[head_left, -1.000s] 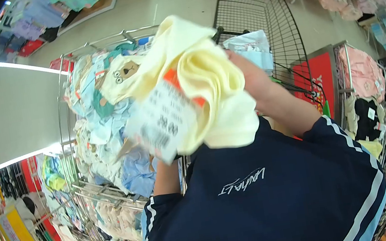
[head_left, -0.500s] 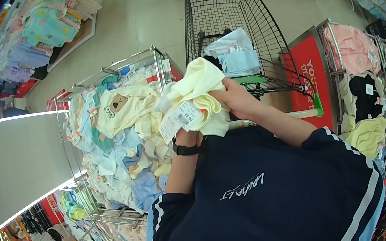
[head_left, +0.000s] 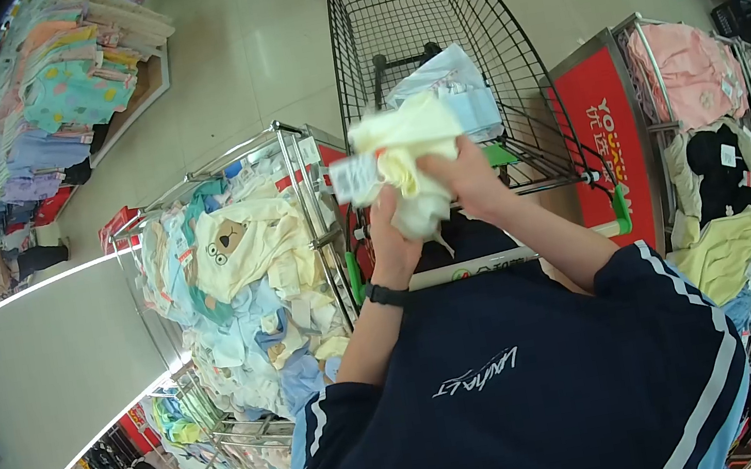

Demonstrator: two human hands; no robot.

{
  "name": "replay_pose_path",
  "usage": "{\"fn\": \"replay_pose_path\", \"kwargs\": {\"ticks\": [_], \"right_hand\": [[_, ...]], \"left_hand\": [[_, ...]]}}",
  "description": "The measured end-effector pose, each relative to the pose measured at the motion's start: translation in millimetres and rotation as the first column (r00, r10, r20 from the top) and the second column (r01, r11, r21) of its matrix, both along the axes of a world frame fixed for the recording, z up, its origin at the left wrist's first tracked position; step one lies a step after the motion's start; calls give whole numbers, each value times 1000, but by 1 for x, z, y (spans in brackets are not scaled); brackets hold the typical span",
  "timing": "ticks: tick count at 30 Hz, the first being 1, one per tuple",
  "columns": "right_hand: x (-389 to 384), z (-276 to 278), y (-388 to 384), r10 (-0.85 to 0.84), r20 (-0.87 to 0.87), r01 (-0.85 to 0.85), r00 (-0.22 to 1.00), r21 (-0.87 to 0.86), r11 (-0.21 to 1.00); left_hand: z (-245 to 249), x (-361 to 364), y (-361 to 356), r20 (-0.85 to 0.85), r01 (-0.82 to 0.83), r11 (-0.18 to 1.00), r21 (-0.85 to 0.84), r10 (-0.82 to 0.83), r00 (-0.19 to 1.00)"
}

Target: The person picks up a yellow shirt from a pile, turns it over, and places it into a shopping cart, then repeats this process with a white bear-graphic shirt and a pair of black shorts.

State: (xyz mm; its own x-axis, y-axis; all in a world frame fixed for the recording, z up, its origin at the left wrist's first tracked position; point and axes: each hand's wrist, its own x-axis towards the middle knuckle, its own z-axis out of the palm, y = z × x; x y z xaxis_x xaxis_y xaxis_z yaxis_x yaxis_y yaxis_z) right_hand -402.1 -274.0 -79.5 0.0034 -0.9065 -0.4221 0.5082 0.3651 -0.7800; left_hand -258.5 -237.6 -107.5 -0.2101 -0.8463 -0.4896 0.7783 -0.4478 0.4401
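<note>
Standing cart [head_left: 517, 40]: in front of the person, pale blue item [head_left: 472, 111] inside.
Clothes bin [head_left: 230, 153]: left of the cart, heaped.
Yellow garment [head_left: 414, 135]: bunched, above the cart's near part.
Right hand [head_left: 467, 179]: pinching its right side.
Left hand [head_left: 393, 237]: clasping its lower left, fingers partly hidden.
White tag [head_left: 354, 180]: at its left, blurred.

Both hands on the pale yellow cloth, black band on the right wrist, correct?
Wrong wrist: the black band is on the left one, as the head view shows. The left hand and right hand are both on the pale yellow cloth, as you say.
</note>
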Motion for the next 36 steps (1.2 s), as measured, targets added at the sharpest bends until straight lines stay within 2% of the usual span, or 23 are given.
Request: {"fn": "replay_pose_path", "kwargs": {"ticks": [1, 3, 5, 9, 10, 11, 12, 13, 14, 16, 18, 19, 20, 22, 25, 28, 29, 32, 33, 35, 36], "right_hand": [[4, -9, 6, 55, 20, -56, 998, 42, 998], [3, -18, 9, 120, 60, -128, 991, 160, 979], [-3, -17, 5, 127, 90, -138, 988, 130, 982], [-14, -36, -6, 69, 194, -98, 979, 145, 985], [-20, -51, -13, 38, 219, -78, 975, 176, 981], [-28, -71, -25, 9, 241, -60, 970, 207, 976], [-37, -93, -38, -19, 262, -46, 965, 240, 970], [-47, -115, -52, -87, 263, -3, 961, 324, 946], [-58, -145, -67, -84, 236, 4, 968, 320, 947], [-81, -209, -96, -85, 185, 24, 979, 309, 951], [-96, -249, -118, -93, 144, 37, 985, 352, 935], [-99, -264, -130, -95, 125, 41, 988, 374, 927], [-100, -279, -143, -91, 92, 50, 992, 377, 925], [-95, -298, -168, -79, 26, 63, 997, 389, 919], [-69, -315, -209, -40, 109, 10, 993, 255, 967], [-54, -308, -238, 134, -53, -117, 990, 249, 961], [-44, -306, -243, 40, -372, 121, 927, 401, 908], [-29, -345, -230, 118, -757, 113, 642, 245, 963], [-26, -341, -217, 294, -805, -55, 515, 312, 949], [-9, -320, -180, 432, -770, -259, 470, 348, 901], [0, -314, -158, 418, -793, -320, 443, 296, 900]], "left_hand": [[3, -6, -10, 120, -39, 998, 43, 34, 992], [2, -10, -26, 72, -17, 998, 65, 12, 997], [24, -13, -35, -8, 27, 989, 145, -26, 1000], [-22, -17, -46, 12, 128, 981, 142, -131, 991], [-28, -16, -48, 254, 198, 979, 43, -203, 946], [-33, -16, -50, 485, 284, 958, -35, -232, 843], [-34, -16, -53, 690, 379, 921, -86, -219, 690], [-29, -12, -51, 808, 496, 865, -82, -234, 540], [-45, -7, -36, 989, 570, 810, -139, 143, 38], [-37, 8, -16, 976, 743, 666, -69, 200, -89], [-43, 12, 9, 923, 801, 580, 147, 211, -322], [-38, 9, 14, 912, 782, 615, 102, 256, -320], [-35, 8, 15, 898, 792, 599, 117, 277, -342], [-31, 5, 11, 932, 780, 610, 137, 187, -310], [-29, 3, 9, 953, 769, 622, 145, 121, -278], [-30, 0, 10, 956, 752, 647, 126, 122, -265], [-30, 0, 10, 959, 748, 651, 129, 111, -262], [-32, 0, 13, 968, 741, 666, 83, 124, -219], [-32, 0, 14, 970, 741, 668, 68, 129, -206], [-33, 1, 17, 973, 734, 679, 31, 148, -178], [-33, 1, 17, 978, 732, 681, 3, 151, -145]]}}
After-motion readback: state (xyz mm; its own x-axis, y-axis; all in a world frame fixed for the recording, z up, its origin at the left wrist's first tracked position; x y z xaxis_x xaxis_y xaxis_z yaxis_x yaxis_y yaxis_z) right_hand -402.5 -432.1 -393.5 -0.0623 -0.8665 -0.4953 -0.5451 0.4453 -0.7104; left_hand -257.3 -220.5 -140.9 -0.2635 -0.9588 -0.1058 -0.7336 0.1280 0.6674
